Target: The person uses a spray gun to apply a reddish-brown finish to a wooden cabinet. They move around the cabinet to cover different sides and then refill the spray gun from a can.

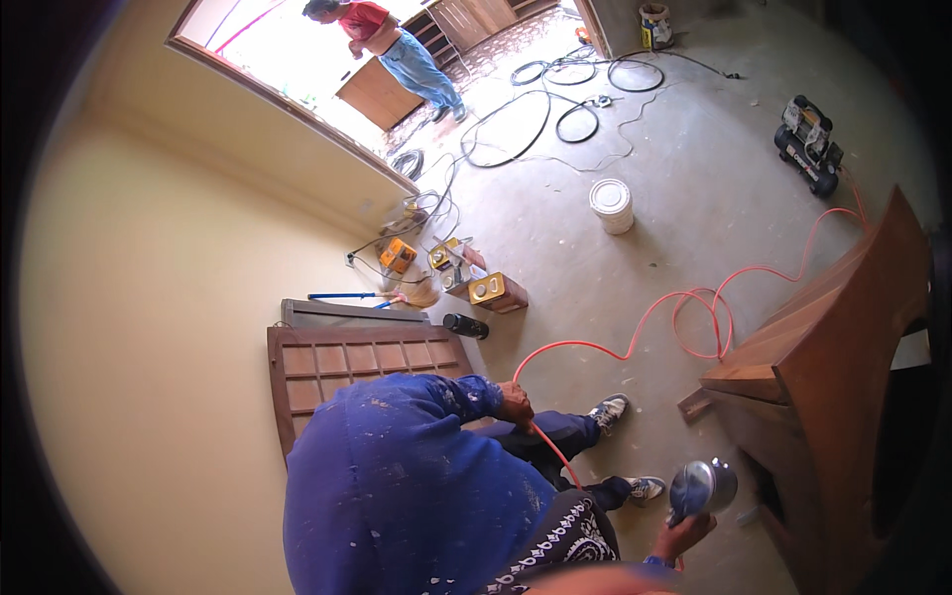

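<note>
My left hand [515, 404], in a paint-spattered blue sleeve, is closed round an orange-red air hose [575, 343]. The hose runs from it across the floor to the right, with a loop midway, and another stretch drops past my legs. Low on the right, my right hand [684, 535] grips a spray gun [702, 488] with a rounded metal cup. The gun is near a large brown wooden piece [823, 307]; its trigger is hidden. A black cloth with a white pattern [565, 540] covers part of the lower view.
A small air compressor [810, 145] stands at far right. On the floor are a white bucket [612, 205], metal cans [498, 292], a black bottle [466, 325] and dark cables [506, 159]. A panelled wooden door [327, 362] leans by the wall. Another person [397, 59] stands beyond the doorway.
</note>
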A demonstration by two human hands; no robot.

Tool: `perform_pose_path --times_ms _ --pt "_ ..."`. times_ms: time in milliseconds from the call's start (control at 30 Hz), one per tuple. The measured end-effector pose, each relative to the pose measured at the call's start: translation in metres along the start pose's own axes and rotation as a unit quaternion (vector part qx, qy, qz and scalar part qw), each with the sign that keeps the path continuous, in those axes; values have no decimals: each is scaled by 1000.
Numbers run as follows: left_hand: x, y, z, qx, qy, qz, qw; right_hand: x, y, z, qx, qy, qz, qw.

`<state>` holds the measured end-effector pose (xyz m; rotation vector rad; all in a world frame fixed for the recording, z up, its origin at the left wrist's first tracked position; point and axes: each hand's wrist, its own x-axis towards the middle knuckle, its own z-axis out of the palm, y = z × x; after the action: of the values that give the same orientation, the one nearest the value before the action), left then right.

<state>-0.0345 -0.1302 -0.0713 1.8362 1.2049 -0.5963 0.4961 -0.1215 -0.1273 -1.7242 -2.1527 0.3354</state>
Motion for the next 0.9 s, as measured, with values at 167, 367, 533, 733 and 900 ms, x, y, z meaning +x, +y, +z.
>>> perform_pose_path --times_ms 167,367,533,733,900 --pt "2 4 -16 -10 1 2 1000 23 -47 -85 20 58 -55 997" --pt "16 13 -18 56 24 59 996 30 -63 -102 43 16 -11 999" --pt "10 19 -14 46 1 35 998 50 -31 -22 38 -37 18 998" --pt "-2 3 1 21 18 38 999 61 7 113 39 -182 72 980" --pt "-5 15 5 9 -1 5 1000 73 38 196 13 -277 107 955"
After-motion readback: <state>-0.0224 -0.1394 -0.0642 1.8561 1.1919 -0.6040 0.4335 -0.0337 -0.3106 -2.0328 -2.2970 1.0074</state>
